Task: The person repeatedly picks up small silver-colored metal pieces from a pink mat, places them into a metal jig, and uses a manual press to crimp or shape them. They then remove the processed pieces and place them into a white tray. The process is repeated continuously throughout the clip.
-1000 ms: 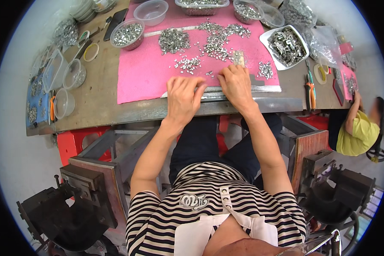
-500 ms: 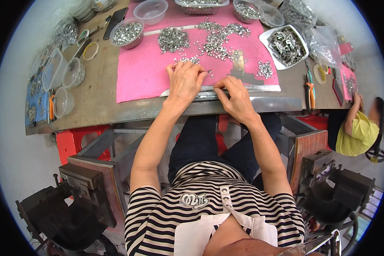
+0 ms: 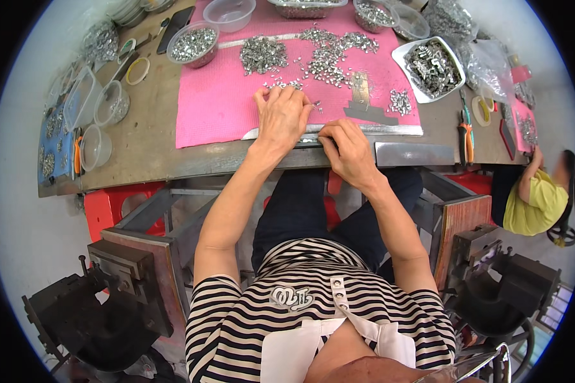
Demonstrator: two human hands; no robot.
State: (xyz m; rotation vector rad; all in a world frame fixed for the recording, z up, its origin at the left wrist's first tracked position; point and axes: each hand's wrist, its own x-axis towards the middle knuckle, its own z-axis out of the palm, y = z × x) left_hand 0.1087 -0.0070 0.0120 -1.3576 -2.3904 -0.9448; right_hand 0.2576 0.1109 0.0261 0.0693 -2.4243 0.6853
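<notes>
The person sits at a workbench with both hands at the near edge of a pink mat. The left hand lies flat, palm down, fingers spread on the mat, its fingertips among a thin scatter of small metal parts — whether any are pinched under them cannot be told. The right hand rests just beside it at the bench edge, fingers curled down onto a long metal strip that runs along the mat's front border; it seems to press on the strip rather than grasp it.

Further back on the mat sit two larger heaps of the same shiny pieces, and a smaller clump to the right. A round clear bowl full of parts stands at the mat's far left corner, a white tray of bigger metal pieces on the right. Orange-handled pliers lie on the bare bench right of the mat. Empty clear tubs stand at the left end — and another person in a yellow shirt crouches low on the right.
</notes>
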